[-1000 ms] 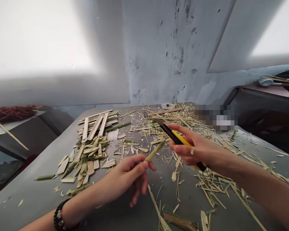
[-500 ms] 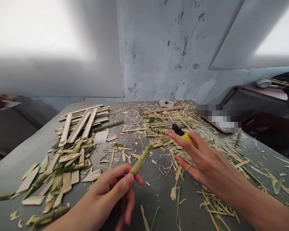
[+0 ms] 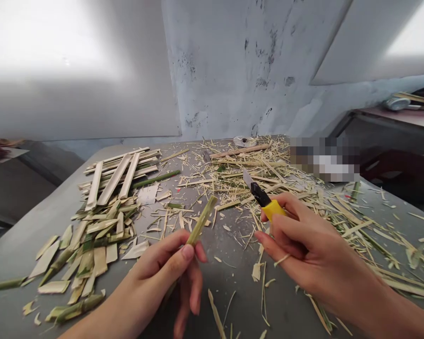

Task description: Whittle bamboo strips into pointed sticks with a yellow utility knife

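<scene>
The left hand [image 3: 166,275] pinches the strip [image 3: 202,220], seemingly to leave its far end free, while to the strip's right the right hand [image 3: 311,240] grips the knife [image 3: 263,197], blade [image 3: 247,178] forward and apart from the strip, with scraps [image 3: 99,260] heaped left of it.

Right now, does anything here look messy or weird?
Yes: thin, yellowish bamboo slivers lie scattered and tangled across the flat gray table, especially beyond the bare right hand. The pale bluish wall has dark blotches, like damage.
</scene>
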The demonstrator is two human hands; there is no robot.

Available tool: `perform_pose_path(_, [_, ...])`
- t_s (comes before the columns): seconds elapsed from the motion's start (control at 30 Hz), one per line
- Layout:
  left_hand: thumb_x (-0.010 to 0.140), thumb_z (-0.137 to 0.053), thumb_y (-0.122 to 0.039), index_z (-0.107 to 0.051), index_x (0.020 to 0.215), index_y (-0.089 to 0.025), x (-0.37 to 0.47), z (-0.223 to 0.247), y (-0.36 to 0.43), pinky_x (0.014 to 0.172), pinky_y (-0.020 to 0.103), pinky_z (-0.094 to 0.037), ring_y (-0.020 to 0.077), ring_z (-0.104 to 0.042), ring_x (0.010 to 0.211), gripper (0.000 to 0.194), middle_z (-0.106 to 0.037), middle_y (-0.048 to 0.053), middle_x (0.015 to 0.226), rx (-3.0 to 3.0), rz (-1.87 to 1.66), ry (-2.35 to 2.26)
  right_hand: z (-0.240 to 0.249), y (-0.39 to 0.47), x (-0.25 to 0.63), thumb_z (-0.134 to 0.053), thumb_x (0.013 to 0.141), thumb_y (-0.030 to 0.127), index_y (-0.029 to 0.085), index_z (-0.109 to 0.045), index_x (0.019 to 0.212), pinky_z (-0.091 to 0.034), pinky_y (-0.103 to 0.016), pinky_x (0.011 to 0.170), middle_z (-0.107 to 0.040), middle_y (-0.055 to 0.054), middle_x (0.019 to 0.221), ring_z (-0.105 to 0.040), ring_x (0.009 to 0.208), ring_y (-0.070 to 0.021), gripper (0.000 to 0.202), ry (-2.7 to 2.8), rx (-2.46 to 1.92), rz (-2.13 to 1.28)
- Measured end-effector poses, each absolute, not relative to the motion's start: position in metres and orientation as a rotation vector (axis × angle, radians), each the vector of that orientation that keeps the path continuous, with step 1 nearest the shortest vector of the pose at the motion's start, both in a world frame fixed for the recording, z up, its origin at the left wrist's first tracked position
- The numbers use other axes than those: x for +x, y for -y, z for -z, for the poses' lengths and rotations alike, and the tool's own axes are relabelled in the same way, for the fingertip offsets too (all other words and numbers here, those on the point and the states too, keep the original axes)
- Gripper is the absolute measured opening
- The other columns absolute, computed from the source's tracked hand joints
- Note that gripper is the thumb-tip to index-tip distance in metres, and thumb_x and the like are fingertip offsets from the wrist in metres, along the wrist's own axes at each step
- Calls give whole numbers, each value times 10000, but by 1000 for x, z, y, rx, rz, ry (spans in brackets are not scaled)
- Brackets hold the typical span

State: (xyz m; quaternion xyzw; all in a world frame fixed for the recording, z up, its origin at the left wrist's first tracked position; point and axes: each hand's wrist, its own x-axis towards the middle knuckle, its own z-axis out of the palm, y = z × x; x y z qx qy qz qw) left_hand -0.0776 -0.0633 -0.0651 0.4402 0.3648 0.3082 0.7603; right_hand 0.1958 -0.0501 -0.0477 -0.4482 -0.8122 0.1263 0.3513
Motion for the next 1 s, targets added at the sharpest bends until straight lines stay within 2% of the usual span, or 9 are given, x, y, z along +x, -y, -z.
perform_pose_path(0.1, [1042, -544, -518, -629, 988, -226, -75, 62, 63, 410, 99, -459, 62, -624, 409, 309, -726, -13, 666, 957, -673, -797, 49, 48, 196, -574, 969, 186, 216, -317, 679, -455, -251, 576, -424, -13, 830, -491, 695, -133, 389, 2062, -1171, -420])
perform_pose_path(0.17, [1031, -564, -525, -629, 978, -224, -74, 60, 62, 403, 100, -463, 65, -624, 406, 312, -722, -16, 654, 951, -673, -798, 52, 45, 196, -588, 970, 215, 230, -453, 711, -487, -264, 615, -473, -22, 883, -540, 751, -145, 292, 2032, -1181, -514])
perform_pose_path(0.3, [1001, -605, -553, -622, 964, -222, -73, 58, 63, 391, 95, -458, 63, -614, 390, 334, -720, -16, 635, 938, -668, -803, 60, 38, 197, -610, 989, 323, 324, -650, 1011, -540, -343, 783, -545, -35, 1048, -614, 936, -186, 46, 2004, -1252, -584])
perform_pose_path(0.37, [1002, -603, -552, -614, 955, -220, -73, 58, 63, 387, 94, -454, 60, -606, 386, 335, -717, -19, 631, 940, -669, -798, 63, 36, 199, -620, 982, 340, 330, -627, 1066, -533, -344, 753, -560, -32, 1075, -615, 886, -178, 84, 1987, -1297, -587])
perform_pose_path(0.43, [1009, -595, -544, -610, 958, -220, -74, 59, 64, 389, 93, -455, 57, -604, 388, 328, -714, -22, 633, 943, -669, -794, 63, 34, 200, -608, 969, 312, 290, -572, 968, -517, -327, 693, -564, -32, 1032, -608, 847, -176, 43, 1944, -1295, -565])
perform_pose_path(0.53, [1023, -577, -529, -613, 970, -220, -75, 60, 64, 398, 90, -456, 54, -605, 394, 316, -710, -25, 638, 955, -666, -791, 59, 35, 200, -587, 945, 266, 247, -393, 736, -495, -311, 654, -524, -44, 889, -616, 952, -223, 286, 1895, -1242, -495])
perform_pose_path(0.63, [1016, -587, -532, -610, 967, -220, -75, 59, 63, 392, 95, -452, 59, -603, 389, 316, -708, -25, 636, 947, -660, -798, 56, 38, 200, -609, 945, 282, 231, -292, 655, -500, -325, 682, -508, -62, 866, -601, 1042, -255, 433, 1907, -1210, -466])
perform_pose_path(0.83, [1040, -543, -525, -611, 979, -218, -75, 59, 62, 405, 93, -459, 52, -602, 394, 320, -706, -29, 643, 955, -659, -799, 58, 38, 199, -718, 917, 463, 241, -515, 760, -509, -348, 749, -558, -54, 966, -605, 1078, -257, 339, 1917, -1286, -552])
perform_pose_path(1.0, [1031, -562, -524, -610, 974, -216, -74, 59, 62, 398, 93, -455, 53, -600, 391, 317, -709, -25, 644, 944, -658, -805, 59, 35, 199, -757, 863, 553, 247, -445, 745, -497, -330, 707, -535, -28, 838, -620, 1058, -271, 452, 1882, -1287, -502])
